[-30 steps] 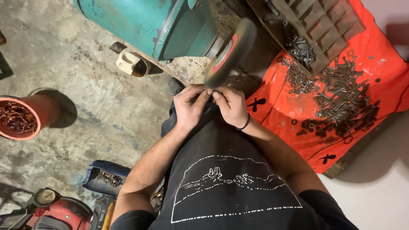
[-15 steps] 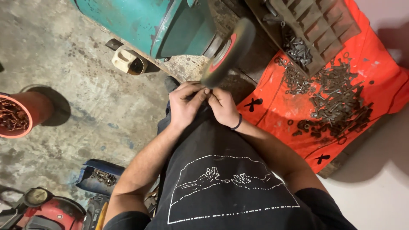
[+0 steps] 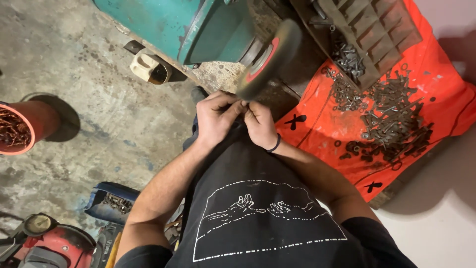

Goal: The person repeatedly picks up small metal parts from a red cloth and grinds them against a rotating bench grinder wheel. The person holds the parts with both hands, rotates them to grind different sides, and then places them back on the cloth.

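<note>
My left hand [image 3: 214, 119] and my right hand [image 3: 260, 124] are pressed together just below a spinning grinding wheel [image 3: 265, 57] with a red centre. Both pinch a small metal part [image 3: 244, 111] between their fingertips, held up against the wheel's lower edge. The part itself is almost hidden by the fingers. The wheel sits on a green bench grinder [image 3: 186, 25]. A dark band circles my right wrist.
An orange cloth [image 3: 421, 89] at right carries a heap of rusty bolts and nuts [image 3: 391, 119] and a dark slotted tray [image 3: 372, 30]. An orange bucket [image 3: 22, 131] of metal bits stands at left. A blue container [image 3: 111, 201] and a red tool [image 3: 54, 245] lie lower left.
Both hands have kept their grip at the wheel. The view has shifted slightly, so the hands and grinder sit a little lower and to the left in the picture.
</note>
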